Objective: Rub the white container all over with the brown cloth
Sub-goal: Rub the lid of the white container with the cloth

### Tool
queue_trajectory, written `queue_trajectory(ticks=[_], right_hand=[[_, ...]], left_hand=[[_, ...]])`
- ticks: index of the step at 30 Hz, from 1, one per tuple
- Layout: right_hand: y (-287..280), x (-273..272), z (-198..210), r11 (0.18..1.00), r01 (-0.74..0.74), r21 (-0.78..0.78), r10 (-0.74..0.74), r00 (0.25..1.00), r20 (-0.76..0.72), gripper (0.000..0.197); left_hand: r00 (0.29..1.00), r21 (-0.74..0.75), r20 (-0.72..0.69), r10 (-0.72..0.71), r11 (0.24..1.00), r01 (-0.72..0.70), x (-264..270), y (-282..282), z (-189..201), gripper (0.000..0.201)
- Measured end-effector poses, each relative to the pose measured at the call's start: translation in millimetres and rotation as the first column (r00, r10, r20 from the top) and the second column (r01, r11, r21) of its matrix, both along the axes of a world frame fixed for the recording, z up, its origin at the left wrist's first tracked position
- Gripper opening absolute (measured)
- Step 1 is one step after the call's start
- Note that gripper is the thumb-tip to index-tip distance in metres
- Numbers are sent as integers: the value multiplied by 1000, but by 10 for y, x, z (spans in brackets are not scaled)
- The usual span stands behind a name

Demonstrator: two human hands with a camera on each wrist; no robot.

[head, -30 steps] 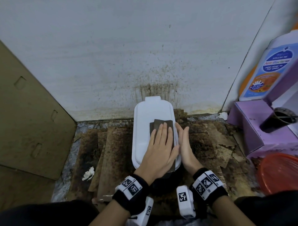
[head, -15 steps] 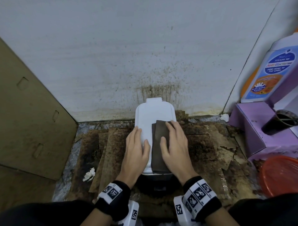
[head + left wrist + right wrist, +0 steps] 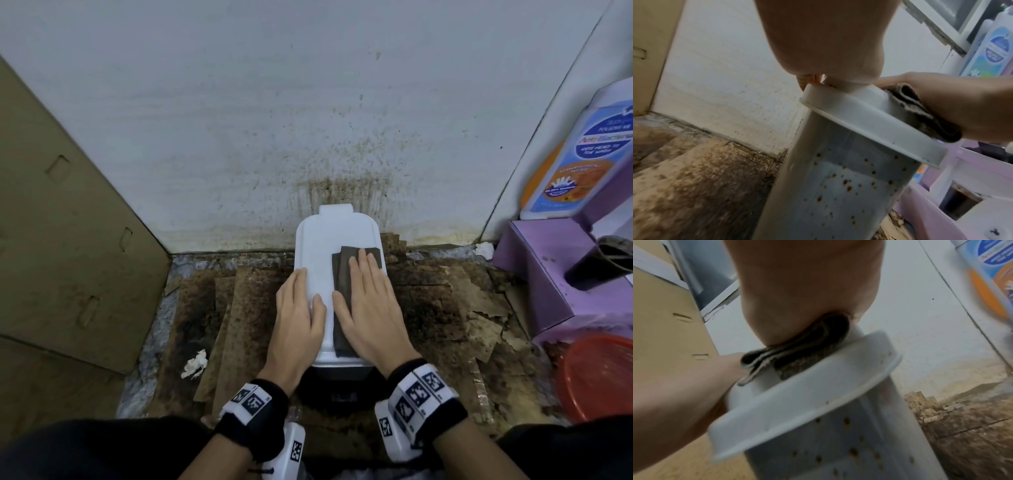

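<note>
Rubbing: the right hand lies flat, fingers straight, on the folded brown cloth, pressing it onto the lid of the white container; nothing is curled round the cloth.
Steadying: the left hand rests released along the lid's left edge, thumb on top, likely so the container does not slide or tip under the rubbing.
Container: upright on the stained cardboard floor lining, at its far edge near the spotted wall.
Cloth: folded in layers, covering the lid's right half; the folds probably give a firmer pad under the palm.
Still dirty: the left wrist view shows brown spots on the container's side wall, so by my judgement the sides are yet to be rubbed.
Nearby: a purple box and a red basket at the right, well apart.
</note>
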State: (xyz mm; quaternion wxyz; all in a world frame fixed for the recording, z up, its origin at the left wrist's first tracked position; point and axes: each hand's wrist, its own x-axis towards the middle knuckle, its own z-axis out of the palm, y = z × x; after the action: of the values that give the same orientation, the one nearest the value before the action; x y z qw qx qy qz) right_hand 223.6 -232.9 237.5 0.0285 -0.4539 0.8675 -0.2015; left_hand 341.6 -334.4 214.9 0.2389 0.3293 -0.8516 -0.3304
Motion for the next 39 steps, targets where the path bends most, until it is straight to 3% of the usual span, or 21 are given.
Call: queue_trajectory(ticks=[5,16,20,28,34,39], right_hand=[[-70,-221,-1,999,-28,45,26,998,50,71],[308,50,-68,999,-50,20,48,997,57,71],[117,-228,-27,992,-101,71,96,993,73,72],[-243,-907,133,967,-235,101,194,932,307,75],[17,-557,66,992,-125,-32,125,875,468,79],[431,-59,-74,989,-63,-135,110,920,377,74]], left_hand=[[1000,-4,-14,9,1000,-9,-5,15,14,58],[994,37,-87,59,998,-56,-12,13,-4,58],[994,46,-90,64,997,-60,-11,-5,-16,58],[991,111,-117,69,992,-56,-16,16,6,58],[988,104,-133,79,992,-65,-19,38,-22,56],[987,94,-137,79,993,-66,-34,45,-38,57]])
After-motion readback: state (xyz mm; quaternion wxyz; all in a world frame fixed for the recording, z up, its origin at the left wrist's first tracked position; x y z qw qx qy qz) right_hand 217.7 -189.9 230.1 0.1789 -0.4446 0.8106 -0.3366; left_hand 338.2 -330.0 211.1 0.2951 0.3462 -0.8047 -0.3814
